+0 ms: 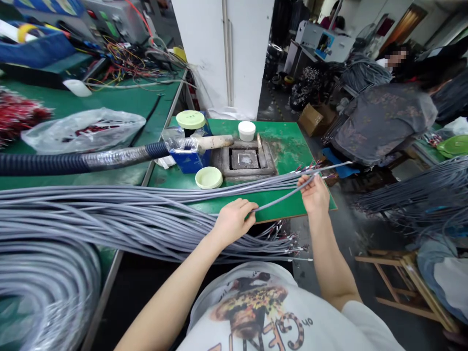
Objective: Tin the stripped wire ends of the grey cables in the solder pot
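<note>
A single grey cable (280,199) runs between my two hands above the green table. My left hand (236,219) is closed round it near the table's front edge. Close to the cable's end, my right hand (315,194) pinches it by the table's right corner. Behind my hands lies a row of grey cables (219,193), their stripped ends with thin coloured wires at the right. Under and left of my left hand spreads a thick bundle of grey cables (146,226); its wire ends (292,241) hang past the front edge.
A solder pot (244,160) is set behind the cables, with a white jar (246,130), a pale green lid (208,177) and a ribbed hose (127,157) around it. Coiled cable (66,282) lies left. A co-worker (383,122) sits at right, near a wooden stool (405,278).
</note>
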### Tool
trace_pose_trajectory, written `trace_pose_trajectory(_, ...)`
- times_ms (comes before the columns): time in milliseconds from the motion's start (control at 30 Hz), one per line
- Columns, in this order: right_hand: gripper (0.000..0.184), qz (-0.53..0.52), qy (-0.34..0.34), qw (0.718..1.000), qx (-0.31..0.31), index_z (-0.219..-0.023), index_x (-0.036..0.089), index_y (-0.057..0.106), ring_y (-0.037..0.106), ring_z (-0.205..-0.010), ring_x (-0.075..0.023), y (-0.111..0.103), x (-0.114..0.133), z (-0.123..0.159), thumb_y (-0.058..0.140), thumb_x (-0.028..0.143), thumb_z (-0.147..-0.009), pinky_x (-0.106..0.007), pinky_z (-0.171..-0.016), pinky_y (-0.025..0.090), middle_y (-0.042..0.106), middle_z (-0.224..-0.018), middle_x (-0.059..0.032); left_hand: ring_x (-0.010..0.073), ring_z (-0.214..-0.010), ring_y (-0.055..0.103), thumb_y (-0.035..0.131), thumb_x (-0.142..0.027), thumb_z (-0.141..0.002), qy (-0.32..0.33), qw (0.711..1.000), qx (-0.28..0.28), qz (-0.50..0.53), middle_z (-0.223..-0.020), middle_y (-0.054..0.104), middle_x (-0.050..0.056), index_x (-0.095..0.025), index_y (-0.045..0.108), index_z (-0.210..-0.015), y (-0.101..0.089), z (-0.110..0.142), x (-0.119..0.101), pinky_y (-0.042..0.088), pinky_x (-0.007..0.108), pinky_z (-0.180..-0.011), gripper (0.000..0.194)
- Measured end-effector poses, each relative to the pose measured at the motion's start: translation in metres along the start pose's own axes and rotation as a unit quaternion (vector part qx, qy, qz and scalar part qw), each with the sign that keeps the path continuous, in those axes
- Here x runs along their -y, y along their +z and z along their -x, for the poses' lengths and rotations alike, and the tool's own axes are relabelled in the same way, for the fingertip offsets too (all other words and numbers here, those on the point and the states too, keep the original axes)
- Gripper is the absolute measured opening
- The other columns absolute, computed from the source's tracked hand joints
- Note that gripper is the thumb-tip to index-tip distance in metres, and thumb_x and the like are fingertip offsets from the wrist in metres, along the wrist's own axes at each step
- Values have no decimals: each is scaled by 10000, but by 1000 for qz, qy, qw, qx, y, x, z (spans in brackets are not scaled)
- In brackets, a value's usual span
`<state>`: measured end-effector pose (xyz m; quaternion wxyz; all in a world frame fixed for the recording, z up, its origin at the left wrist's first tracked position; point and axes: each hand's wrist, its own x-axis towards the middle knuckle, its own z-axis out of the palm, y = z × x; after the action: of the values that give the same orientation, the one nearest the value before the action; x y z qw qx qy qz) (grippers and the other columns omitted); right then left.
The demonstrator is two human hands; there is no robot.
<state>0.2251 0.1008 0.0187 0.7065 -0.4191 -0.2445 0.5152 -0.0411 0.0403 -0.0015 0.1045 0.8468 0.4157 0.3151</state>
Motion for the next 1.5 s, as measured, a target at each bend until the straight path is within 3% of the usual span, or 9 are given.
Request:
trace_pose_trajectory(367, 373, 122, 26, 992, 10, -927, 182, 596, 655, -632, -128, -45, 23, -11, 698, 491, -743, -274, -622, 555, 674, -714, 4, 166, -824, 625, 508, -360, -928, -18, 994, 84, 61, -873, 693, 45, -201, 675, -1006, 9, 0, -14, 480, 280, -766, 244)
trace_pose_trajectory(633, 421, 223, -199, 949, -98, -904, 177, 597, 643, -765, -136, -43, 72, -63, 537, 586, -824, -275, -656, 512, 646, -805, -11, 208, -811, 581, 470, -284, -940, -48, 991, -45, -114, -847, 674, 86, -166, 670, -1002, 44, -27, 4, 424, 332, -727, 241)
trace_pose_trajectory(733, 430, 230, -279, 931, -58, -853, 167, 601, 626, -689, -135, -22, 96, -47, 467, 575, -871, -283, -631, 507, 623, -733, -9, 231, -890, 572, 456, -219, -931, -53, 990, -65, -110, -972, 676, 109, -167, 643, -1075, 49, -35, 1, 413, 359, -754, 241)
trace_pose_trajectory(900, 389, 228, -128, 962, 75, -873, 229, 591, 354, -373, -90, 1, 114, 35, 424, 580, -895, -228, -376, 326, 371, -483, 70, 280, -1141, 522, 568, -361, -881, -30, 990, -140, 2, -1225, 600, 146, -205, 554, -1243, 19, -27, -34, 370, 442, -956, 394)
trace_pose_trajectory(1000, 383, 236, -79, 965, 82, -854, 268, 586, 255, -295, -94, 2, 111, 82, 401, 601, -898, -220, -308, 218, 258, -408, 89, 261, -1098, 574, 568, -433, -877, 37, 993, 3, 115, -1164, 647, 134, -218, 541, -1278, -6, -17, -53, 385, 417, -970, 457)
trace_pose_trajectory(1133, 357, 213, -99, 960, 149, -920, 269, 625, 312, -245, -110, -2, 97, 105, 439, 573, -893, -250, -312, 290, 424, -359, 65, 169, -794, 659, 472, -342, -942, 74, 929, 207, 299, -843, 722, 73, -217, 701, -1015, -20, 5, -61, 457, 274, -779, 271)
trace_pose_trajectory(1267, 317, 366, 54, 871, 322, -933, 174, 655, 411, -313, -109, 1, 66, 108, 488, 442, -916, -243, -396, 340, 492, -365, 39, 166, -773, 647, 588, -367, -872, -98, 884, 124, 439, -867, 715, 82, -186, 695, -1069, -16, 28, -56, 477, 269, -744, 288)
trace_pose_trajectory(1367, 382, 470, 185, 743, 439, -979, 153, 642, 389, -332, -80, 5, 38, 114, 423, 464, -946, -205, -401, 295, 473, -390, 58, 138, -701, 621, 657, -411, -811, -275, 785, -22, 555, -832, 706, 68, -164, 701, -1033, -14, 37, -48, 487, 259, -696, 335)
trace_pose_trajectory(1500, 421, 494, 217, 683, 493, -998, 158, 620, 374, -336, -73, 10, 15, 123, 363, 489, -959, -191, -396, 282, 441, -399, 77, 121, -667, 603, 758, -385, -700, -359, 687, -121, 620, -875, 720, 67, -147, 706, -688, -17, 40, -40, 473, 239, -638, 244)
